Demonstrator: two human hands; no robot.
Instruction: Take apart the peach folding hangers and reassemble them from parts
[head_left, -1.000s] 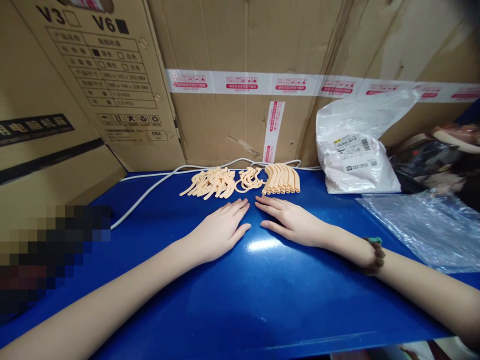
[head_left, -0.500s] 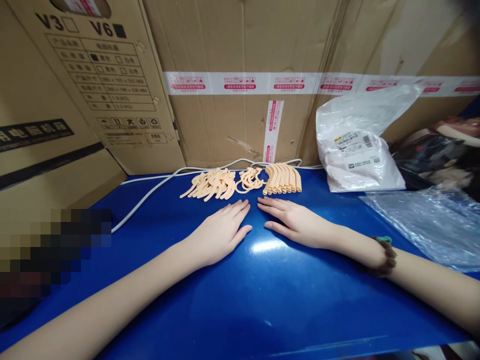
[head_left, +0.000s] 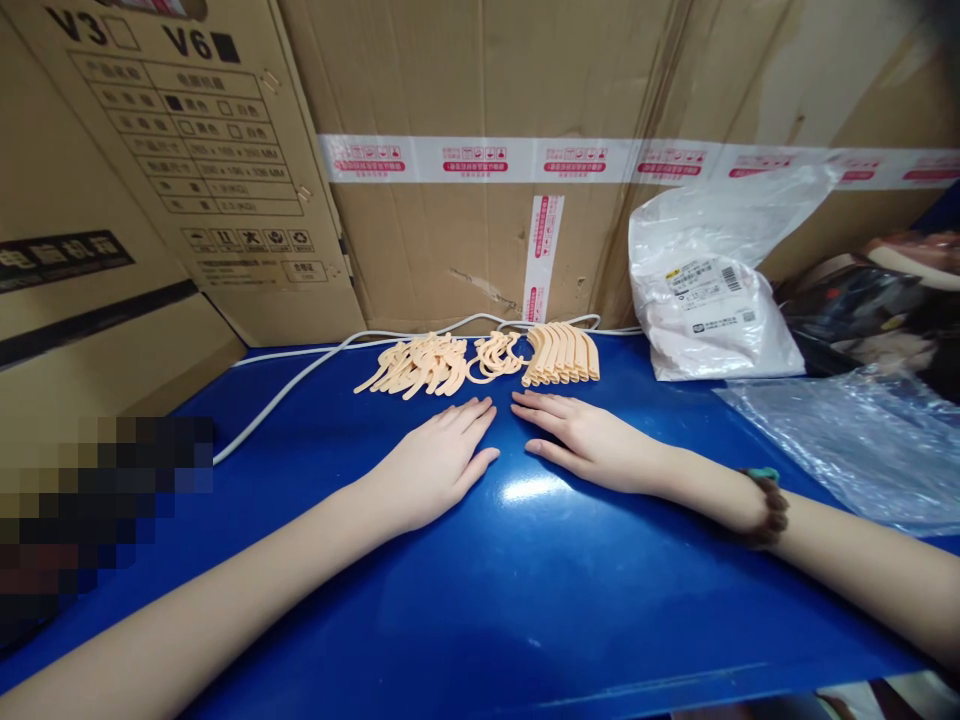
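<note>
With 12 o'clock straight across the blue table (head_left: 450, 620), the right hand (head_left: 600, 440) is nearer to the stack of curved pieces (head_left: 559, 352), which lies at its 11 o'clock; the left hand (head_left: 431, 465) is nearer to the loose heap (head_left: 424, 362), just short of its own 12 o'clock. Both hands lie flat and palm down with nothing in their grip, fingers stretched out, thumbs spread away, a gap between the two sets of fingertips. The left forearm (head_left: 262, 570) comes in from 8 o'clock with its fingers aimed at 1, the right forearm (head_left: 847, 565) from 4 o'clock with its fingers aimed at 10. Just beyond, at 12 o'clock from that gap, sits a cluster of hooked pieces (head_left: 495, 350), between heap and stack. The stacked pieces nest side by side, bowed, their long axes roughly 12 to 6; those in the heap splay mostly from 1 to 7. Farther back, a white cable (head_left: 300, 375) runs behind the pieces, with a cardboard box (head_left: 420, 250) past it
</note>
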